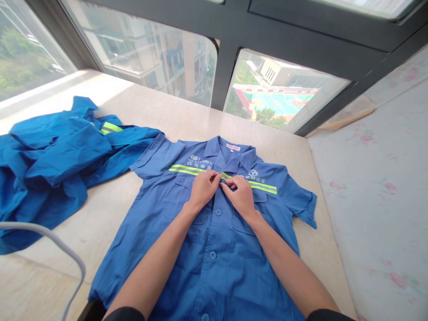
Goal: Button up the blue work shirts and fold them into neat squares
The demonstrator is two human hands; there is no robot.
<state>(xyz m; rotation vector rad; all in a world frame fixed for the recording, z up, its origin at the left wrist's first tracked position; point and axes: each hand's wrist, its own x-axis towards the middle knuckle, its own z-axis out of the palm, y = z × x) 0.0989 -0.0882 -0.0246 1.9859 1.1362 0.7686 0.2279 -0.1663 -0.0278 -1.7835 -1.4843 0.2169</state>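
Observation:
A blue short-sleeved work shirt with a yellow-green reflective chest stripe lies flat, front up, on a beige stone ledge. Its collar points toward the window. My left hand and my right hand meet at the shirt's front placket, just below the collar at the stripe. Both pinch the fabric edges there with curled fingers. Whether a button sits between the fingertips is hidden. Two buttons lower down the placket appear fastened.
A crumpled pile of blue work clothes with a reflective stripe lies on the ledge's left. A white cable curves across the lower left corner. Windows with a dark frame back the ledge. A floral-patterned mattress adjoins on the right.

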